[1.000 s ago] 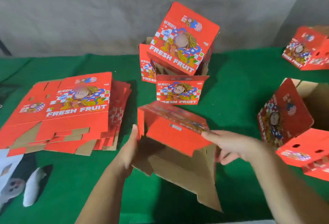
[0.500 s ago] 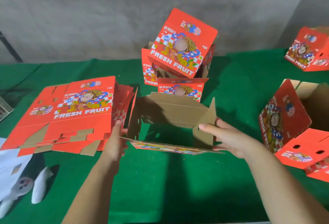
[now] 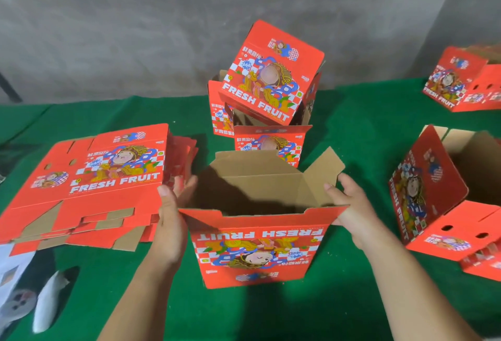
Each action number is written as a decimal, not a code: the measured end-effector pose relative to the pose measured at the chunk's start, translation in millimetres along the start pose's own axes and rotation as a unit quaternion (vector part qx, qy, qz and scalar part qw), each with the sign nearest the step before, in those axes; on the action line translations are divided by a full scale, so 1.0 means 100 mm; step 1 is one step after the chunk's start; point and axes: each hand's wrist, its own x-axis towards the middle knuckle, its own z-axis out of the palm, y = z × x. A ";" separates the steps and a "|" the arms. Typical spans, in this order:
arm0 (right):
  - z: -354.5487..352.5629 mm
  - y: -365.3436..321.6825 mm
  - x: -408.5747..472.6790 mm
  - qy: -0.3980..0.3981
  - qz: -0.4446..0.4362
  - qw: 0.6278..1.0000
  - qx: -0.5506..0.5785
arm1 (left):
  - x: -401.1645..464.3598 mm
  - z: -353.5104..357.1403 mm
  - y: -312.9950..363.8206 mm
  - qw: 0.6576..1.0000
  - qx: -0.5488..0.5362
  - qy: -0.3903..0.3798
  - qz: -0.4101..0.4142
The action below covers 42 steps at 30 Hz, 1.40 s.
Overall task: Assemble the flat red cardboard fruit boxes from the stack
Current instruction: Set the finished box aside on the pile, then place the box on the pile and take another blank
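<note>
opened red cardboard fruit box (image 3: 257,248), brown inside and printed "fresh fruit" upside down on its near face, standing mouth up on the green-covered bench (image 3: 352,129) near the middle of the front edge. left hand (image 3: 169,221) pressed flat against the box's left side, fingers straight, thumb up along the corner. right hand (image 3: 352,210) holding the right side, fingers wrapped behind the wall, thumb on the raised right flap. top flaps all standing open. stack of flat red cardboard box blanks (image 3: 92,181) lying just beside the left hand, toward the left edge. pile of assembled red boxes (image 3: 268,88) at the back edge against the grey wall (image 3: 135,29), the topmost tilted on a corner. more red boxes (image 3: 428,194) lying on their sides at the right edge, another red box (image 3: 461,80) in the far right corner. white scrap (image 3: 48,302) near the front left corner.
</note>
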 end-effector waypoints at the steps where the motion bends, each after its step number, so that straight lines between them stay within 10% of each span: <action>1: 0.00 0.02 0.00 0.010 -0.015 1.000 0.004 | 0.00 0.00 0.01 1.000 0.029 0.011 0.001; 9: 0.10 0.10 0.01 0.145 -0.140 0.979 -0.014 | -0.07 0.25 -0.05 0.922 0.360 0.083 0.118; 12: 0.26 0.08 -0.12 0.265 -0.391 0.865 -0.166 | -0.04 0.27 -0.09 0.907 0.388 0.099 0.131; 14: 0.43 0.05 -0.22 0.161 -0.508 0.803 -0.268 | -0.02 0.27 -0.13 0.900 0.393 0.106 0.159; 17: 0.69 0.07 -0.19 -0.097 -0.364 0.802 -0.463 | 0.00 0.23 -0.23 0.874 0.398 0.117 0.253; 25: 0.83 0.15 0.11 -0.149 -0.130 0.840 -0.505 | 0.11 0.12 -0.18 0.849 0.428 -0.001 0.309; 34: 0.82 0.27 -0.22 0.173 -0.294 0.837 -0.427 | 0.54 0.32 0.12 0.778 0.578 -0.081 0.233; 42: 0.60 0.33 -0.12 0.066 -0.347 0.836 -0.420 | 0.64 0.29 -0.03 0.875 0.408 -0.014 0.261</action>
